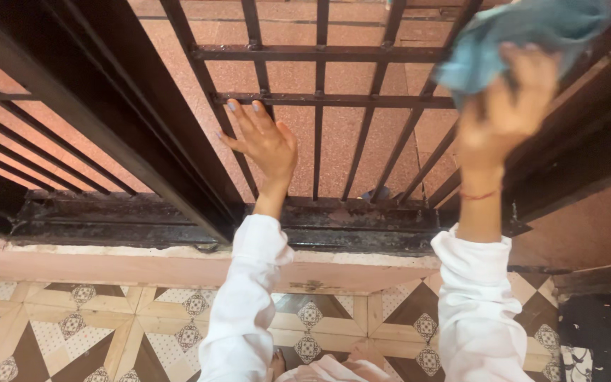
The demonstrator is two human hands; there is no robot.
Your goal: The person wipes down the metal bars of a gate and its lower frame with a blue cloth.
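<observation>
Head view: blurred right hand [507, 106], blue cloth [525, 35] cut off.

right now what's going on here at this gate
A person in white sleeves stands at a dark metal grille gate. The right hand holds a blue cloth bunched up against the bars near the gate's right edge. The left hand lies flat with fingers spread on the bars lower down. Below the gate runs a grimy dark track, then a pink sill and a patterned tile floor.
</observation>
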